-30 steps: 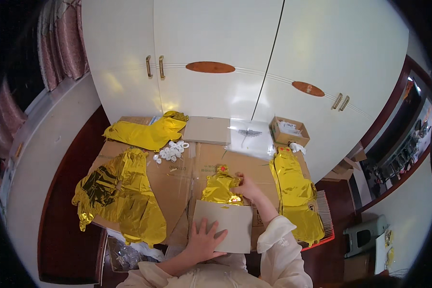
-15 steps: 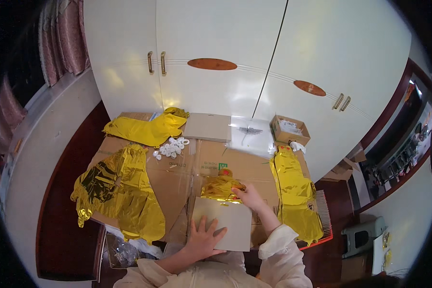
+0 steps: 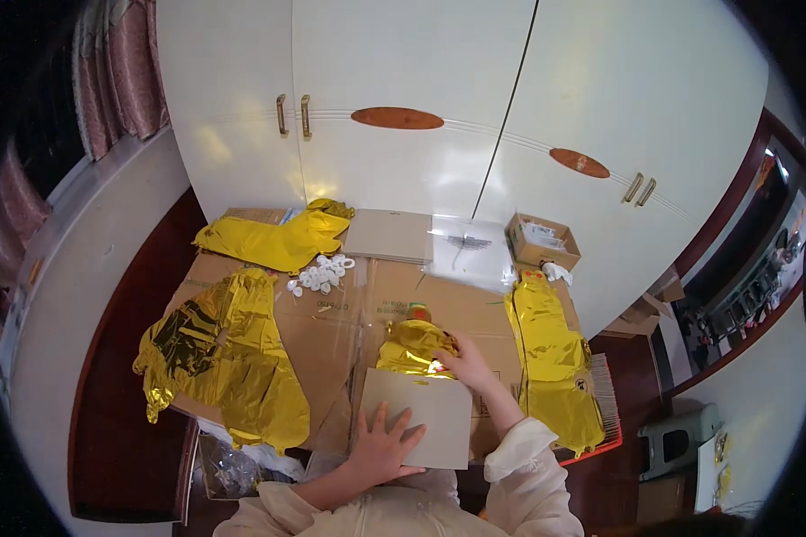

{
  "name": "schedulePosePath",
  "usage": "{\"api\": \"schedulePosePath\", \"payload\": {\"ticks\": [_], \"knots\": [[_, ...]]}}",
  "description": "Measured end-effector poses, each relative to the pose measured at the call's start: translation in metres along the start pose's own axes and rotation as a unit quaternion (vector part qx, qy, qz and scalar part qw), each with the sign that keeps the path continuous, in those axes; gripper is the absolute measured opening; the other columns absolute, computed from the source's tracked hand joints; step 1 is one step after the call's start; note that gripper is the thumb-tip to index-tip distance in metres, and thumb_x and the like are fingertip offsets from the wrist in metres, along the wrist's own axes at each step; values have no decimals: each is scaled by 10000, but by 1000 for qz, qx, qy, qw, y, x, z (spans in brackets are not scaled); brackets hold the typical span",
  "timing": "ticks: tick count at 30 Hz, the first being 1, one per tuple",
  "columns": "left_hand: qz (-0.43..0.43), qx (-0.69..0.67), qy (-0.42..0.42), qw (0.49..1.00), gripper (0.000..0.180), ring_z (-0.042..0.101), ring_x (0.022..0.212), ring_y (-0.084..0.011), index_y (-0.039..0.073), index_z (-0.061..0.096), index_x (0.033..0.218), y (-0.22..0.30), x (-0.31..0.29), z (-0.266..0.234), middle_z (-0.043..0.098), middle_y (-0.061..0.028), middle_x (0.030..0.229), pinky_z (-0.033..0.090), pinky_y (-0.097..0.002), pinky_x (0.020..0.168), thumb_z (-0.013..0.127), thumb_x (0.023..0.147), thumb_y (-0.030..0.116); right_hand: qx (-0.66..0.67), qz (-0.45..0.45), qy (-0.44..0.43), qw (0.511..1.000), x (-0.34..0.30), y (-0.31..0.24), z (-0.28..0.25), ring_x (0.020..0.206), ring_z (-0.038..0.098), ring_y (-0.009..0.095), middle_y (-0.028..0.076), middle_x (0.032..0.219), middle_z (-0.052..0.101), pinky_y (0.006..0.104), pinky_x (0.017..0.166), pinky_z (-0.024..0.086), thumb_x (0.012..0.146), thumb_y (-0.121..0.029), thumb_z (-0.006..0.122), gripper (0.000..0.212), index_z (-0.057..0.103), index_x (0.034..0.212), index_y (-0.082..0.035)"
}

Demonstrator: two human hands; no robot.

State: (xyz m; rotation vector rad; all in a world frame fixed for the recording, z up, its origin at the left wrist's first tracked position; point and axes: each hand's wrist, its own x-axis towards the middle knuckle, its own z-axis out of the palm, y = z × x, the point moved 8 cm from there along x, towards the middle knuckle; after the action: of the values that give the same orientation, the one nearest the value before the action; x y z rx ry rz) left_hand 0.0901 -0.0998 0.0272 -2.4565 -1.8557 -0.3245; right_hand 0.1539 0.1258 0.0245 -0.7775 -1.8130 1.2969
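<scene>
— What is counted on the cardboard-covered worktop [image 3: 322, 333]?

— Three large foil sheets: the left sheet [image 3: 233, 358] is draped over the left edge, the right sheet [image 3: 555, 371] is laid along the right edge, the far sheet [image 3: 273, 243] is set by the far left corner. One grey card [image 3: 434, 416] is placed at the near edge. One clear bag [image 3: 470, 255] and one card pile [image 3: 388, 235] are seen at the far edge, one small box [image 3: 546, 242] at the far right corner. White rings [image 3: 321, 276] are heaped too closely to be counted.

— And the fingers?

— On the left hand [image 3: 382, 450] they are spread wide and laid flat on the card; nothing is grasped. On the right hand [image 3: 462, 360] they are bent against the small foil piece [image 3: 410, 353]; whether it is pinched cannot be told.

— How does that piece look?

— Shiny gold and crumpled, its near side met by the card's far edge, mid-worktop.
</scene>
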Motion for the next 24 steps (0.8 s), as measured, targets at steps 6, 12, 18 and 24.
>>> {"api": "schedulePosePath", "payload": {"ticks": [6,12,18,24], "knots": [[-14,-13,-12,1000,800,345,1297,-534,263,553,1349,-2,-1,5,422,-140,1444,286,-795,928,662,697,715,-195,54,-131,970,26,2,7,1045,643,319,180,1215,644,366,917,502,831,-142,686,337,669,1161,-72],[-18,-9,-20,1000,796,347,1290,-546,262,546,1356,-1,-1,6,418,-148,1445,279,-802,928,658,708,710,-248,-148,-143,947,34,-16,12,1062,629,344,162,1125,669,393,898,511,813,-199,695,343,673,1129,-66],[-25,-1,-32,999,792,333,1303,-547,267,534,1365,-1,-1,8,403,-143,1461,263,-806,937,645,720,714,-438,-19,-148,886,48,-5,17,1064,598,317,126,1051,669,441,915,441,799,-188,698,310,668,1094,-99],[-29,-4,-37,999,787,318,1317,-544,270,529,1367,-1,0,9,396,-140,1466,265,-805,939,643,725,711,-437,-216,-108,867,35,-33,30,1008,613,282,81,988,668,427,892,431,767,-160,685,334,668,1099,-129]]}}
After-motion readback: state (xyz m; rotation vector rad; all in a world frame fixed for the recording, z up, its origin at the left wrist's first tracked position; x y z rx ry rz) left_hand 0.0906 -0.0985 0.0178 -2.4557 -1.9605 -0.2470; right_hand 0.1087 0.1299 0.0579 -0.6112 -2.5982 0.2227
